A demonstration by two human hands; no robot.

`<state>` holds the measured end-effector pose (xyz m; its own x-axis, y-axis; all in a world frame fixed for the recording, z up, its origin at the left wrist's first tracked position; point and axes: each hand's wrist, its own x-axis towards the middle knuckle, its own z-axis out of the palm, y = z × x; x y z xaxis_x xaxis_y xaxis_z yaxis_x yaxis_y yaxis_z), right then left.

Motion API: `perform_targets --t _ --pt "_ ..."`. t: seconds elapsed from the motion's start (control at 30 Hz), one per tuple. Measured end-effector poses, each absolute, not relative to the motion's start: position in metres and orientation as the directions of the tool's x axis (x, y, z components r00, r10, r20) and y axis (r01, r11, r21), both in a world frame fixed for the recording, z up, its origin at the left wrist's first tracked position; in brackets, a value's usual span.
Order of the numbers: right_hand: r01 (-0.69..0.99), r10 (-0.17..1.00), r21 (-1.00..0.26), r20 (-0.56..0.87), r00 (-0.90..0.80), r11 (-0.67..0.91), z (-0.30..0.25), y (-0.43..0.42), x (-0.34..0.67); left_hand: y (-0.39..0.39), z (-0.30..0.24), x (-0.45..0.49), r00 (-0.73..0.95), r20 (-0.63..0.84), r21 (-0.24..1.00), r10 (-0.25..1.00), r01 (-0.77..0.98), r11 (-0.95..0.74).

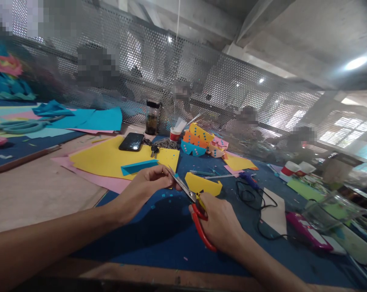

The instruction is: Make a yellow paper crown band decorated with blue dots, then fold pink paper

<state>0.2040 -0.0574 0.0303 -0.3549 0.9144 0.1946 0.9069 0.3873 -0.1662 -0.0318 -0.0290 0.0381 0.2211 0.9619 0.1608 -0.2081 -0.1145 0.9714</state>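
Observation:
My right hand point(221, 221) is closed round the red handles of a pair of scissors point(192, 202), blades pointing up and left. My left hand point(148, 184) has its fingers pinched together right at the scissor tips; what it pinches is too small to make out. A yellow cut paper shape point(203, 183) lies just behind the scissors on the dark blue sheet point(159, 227). A folded teal paper strip point(138, 166) lies on a large yellow sheet point(104, 160) just above my left hand.
A black phone point(131, 142), keys point(154, 150), a dark jar point(152, 117) and a red-banded cup point(175, 134) stand behind. Coloured paper pieces point(201, 144) are stacked by the mesh screen. A black cable point(253, 198), pink device point(308, 231) and clear box point(332, 211) lie right. People sit beyond the mesh.

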Motion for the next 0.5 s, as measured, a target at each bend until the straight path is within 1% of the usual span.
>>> perform_targets --t 0.37,0.43,0.5 --pt "0.908 0.905 -0.142 0.233 -0.356 0.394 0.0238 -0.0529 0.2078 -0.0284 0.0373 -0.0332 0.226 0.159 0.975 0.961 -0.188 -0.117" --pt "0.902 0.903 -0.169 0.248 -0.35 0.396 0.0231 -0.0515 0.2081 -0.0273 0.0354 -0.0335 0.222 0.124 0.978 0.967 -0.191 -0.082" --pt "0.894 0.904 -0.212 0.265 -0.336 0.395 0.0235 -0.0501 0.208 -0.026 0.0328 -0.0337 0.214 0.057 0.979 0.975 -0.204 -0.012"
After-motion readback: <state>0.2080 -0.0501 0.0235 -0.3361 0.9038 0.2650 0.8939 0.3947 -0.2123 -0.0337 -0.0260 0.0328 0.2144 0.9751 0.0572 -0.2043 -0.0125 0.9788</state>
